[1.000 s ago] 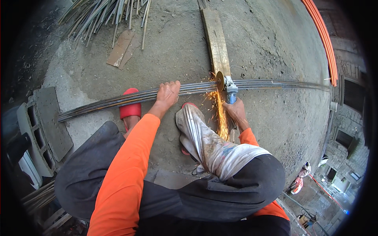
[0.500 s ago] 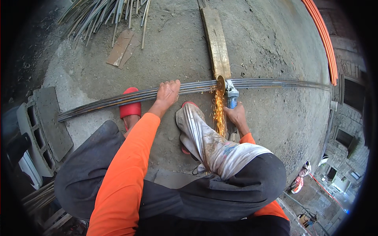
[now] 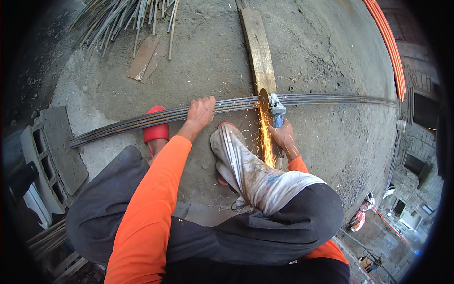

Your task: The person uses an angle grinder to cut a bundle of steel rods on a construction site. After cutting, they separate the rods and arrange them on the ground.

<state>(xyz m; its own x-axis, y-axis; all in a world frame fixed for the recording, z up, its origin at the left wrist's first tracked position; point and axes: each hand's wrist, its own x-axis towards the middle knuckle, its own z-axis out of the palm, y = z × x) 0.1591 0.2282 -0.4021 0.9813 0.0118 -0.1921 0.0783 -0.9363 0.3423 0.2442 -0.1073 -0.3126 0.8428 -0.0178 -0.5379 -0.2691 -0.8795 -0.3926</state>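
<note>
R hand (image 3: 283, 136) on grinder (image 3: 279, 113), L hand (image 3: 201, 112) on rebar (image 3: 236, 103)

Grinder's at the rebar, disc (image 3: 264, 100) edge-down on the bars, sparks (image 3: 266, 142) spraying back twd the person. R hand wrapped round grinder body. L hand closed over the bundle, well L of the disc. Rebar runs L to R, prob. over near end of plank (image 3: 257, 49), but disc & sparks partly hide that spot. Red slipper (image 3: 156, 133) shows both sides of bars. Farther out: rod pile (image 3: 127, 19) top L, hollow block (image 3: 45, 163) far L, orange pipes (image 3: 388, 45) top R.

brighter, denser sparks (image 3: 266, 142) from the cutting disc (image 3: 264, 100) than half a second ago
</note>
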